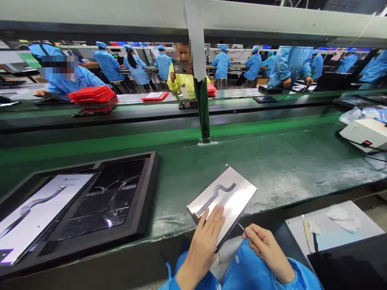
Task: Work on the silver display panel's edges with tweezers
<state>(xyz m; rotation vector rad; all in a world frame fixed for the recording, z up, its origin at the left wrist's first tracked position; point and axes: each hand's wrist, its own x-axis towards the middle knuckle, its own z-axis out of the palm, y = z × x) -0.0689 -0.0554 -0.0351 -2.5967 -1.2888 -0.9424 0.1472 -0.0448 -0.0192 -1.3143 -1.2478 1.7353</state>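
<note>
A display panel [226, 191] with a silvery back and a grey ribbon cable [215, 195] lies tilted across the front edge of the green bench. My left hand [205, 241] rests flat on its lower part, fingers stretched out near the foot of the cable. To the right, my right hand [263, 243] pinches a thin, pointed metal tool [241, 226]. The tool's tip is at the panel's lower right edge; whether it touches cannot be made out. The rest of the tool is hidden in my fingers.
At left, a black foam tray [149, 193] holds another silver-backed panel [51, 201] and a glossy black screen [105, 201]. A post [203, 108] rises behind the bench. At right are a white box [367, 135] with cables and a side surface [294, 223]. Co-workers [72, 76] sit opposite.
</note>
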